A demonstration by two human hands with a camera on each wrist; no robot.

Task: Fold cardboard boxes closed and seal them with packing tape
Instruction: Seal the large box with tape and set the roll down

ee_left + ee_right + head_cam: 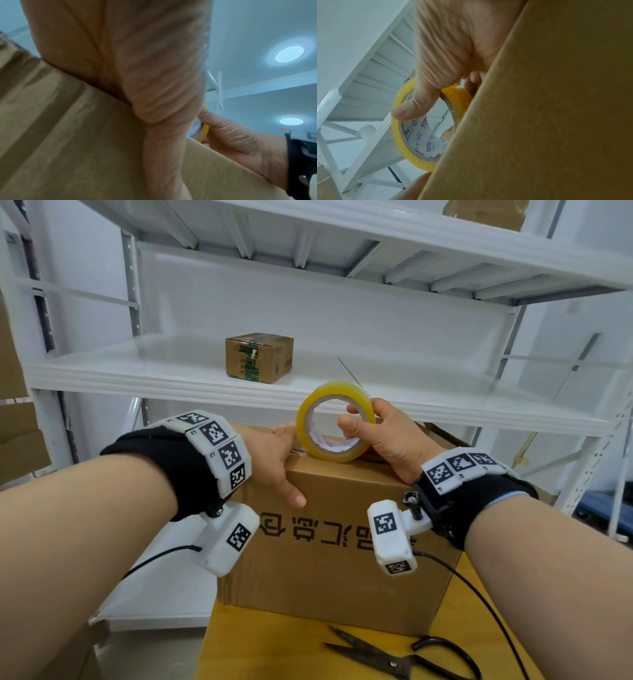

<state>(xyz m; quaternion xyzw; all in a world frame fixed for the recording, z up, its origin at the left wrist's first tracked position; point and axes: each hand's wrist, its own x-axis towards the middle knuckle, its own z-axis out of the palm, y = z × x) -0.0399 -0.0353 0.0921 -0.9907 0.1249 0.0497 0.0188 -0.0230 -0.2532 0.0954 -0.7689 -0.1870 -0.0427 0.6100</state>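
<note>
A brown cardboard box (335,559) with black printed characters stands on a wooden table, its top flaps folded down. A roll of yellowish clear packing tape (334,422) stands on edge on the box top. My right hand (380,436) grips the roll (412,138), thumb through the core and fingers over the outer rim. My left hand (274,460) lies flat on the box top beside the roll, fingers straight, thumb hanging over the front face. In the left wrist view the left palm (137,67) presses the cardboard (68,135).
Black scissors (400,655) lie open on the table (239,645) in front of the box. A small taped carton (258,357) sits on the white shelf (137,374) behind. More cardboard (17,422) stands at the left. Sensor cables trail from both wrists.
</note>
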